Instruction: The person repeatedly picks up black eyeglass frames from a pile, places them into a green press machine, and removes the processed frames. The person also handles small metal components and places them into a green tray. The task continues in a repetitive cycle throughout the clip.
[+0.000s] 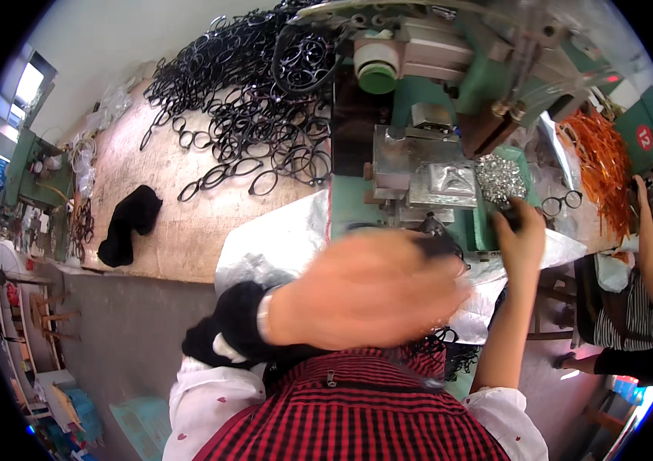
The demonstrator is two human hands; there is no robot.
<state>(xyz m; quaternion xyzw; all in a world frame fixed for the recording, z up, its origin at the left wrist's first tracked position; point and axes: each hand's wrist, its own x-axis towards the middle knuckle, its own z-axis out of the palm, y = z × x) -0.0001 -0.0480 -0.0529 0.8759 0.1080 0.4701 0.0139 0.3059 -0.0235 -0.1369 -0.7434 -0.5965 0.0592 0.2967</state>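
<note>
My left hand is smeared by motion in front of the green bench machine, across my body. Something dark shows by its fingers, and what it holds, if anything, I cannot make out. My right hand is at the near end of a green tray, its fingers curled together beside a heap of small shiny metal parts. A dark patch sits at those fingertips, too unclear to name. A clear plastic bag rests on the machine's metal block, left of the tray.
Black eyeglass frames are piled on the table at the back left. A black cloth sleeve lies near the table's front edge. One round pair of glasses is right of the tray. Orange frames and a co-worker's arm are farther right.
</note>
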